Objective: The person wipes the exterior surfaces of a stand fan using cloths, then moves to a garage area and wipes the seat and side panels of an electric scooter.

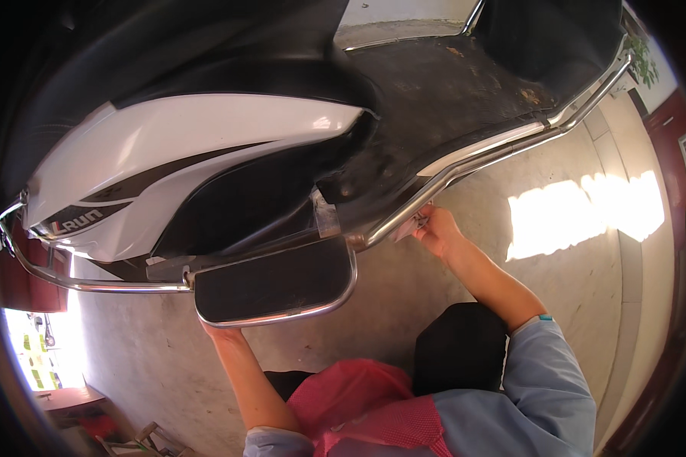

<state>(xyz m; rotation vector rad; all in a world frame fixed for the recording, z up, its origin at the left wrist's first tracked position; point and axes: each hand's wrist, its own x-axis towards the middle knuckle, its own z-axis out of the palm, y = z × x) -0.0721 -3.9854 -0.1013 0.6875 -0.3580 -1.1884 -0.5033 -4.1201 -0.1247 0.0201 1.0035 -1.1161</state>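
A white and black scooter stands in front of me, with a chrome side rail along its lower edge. Under the black passenger footrest, which has a chrome rim, my left hand reaches in; its fingers are hidden behind the footrest. My right hand is just below the rail, right of the footrest. Its fingers are pinched round a crumpled pale cloth, held close against the underside of the rail. Whether the cloth touches the metal I cannot tell.
The black floorboard lies above the rail. Below is a grey concrete floor with a bright sunlit patch at right. A wooden stool stands at lower left, and a dark red door at far right.
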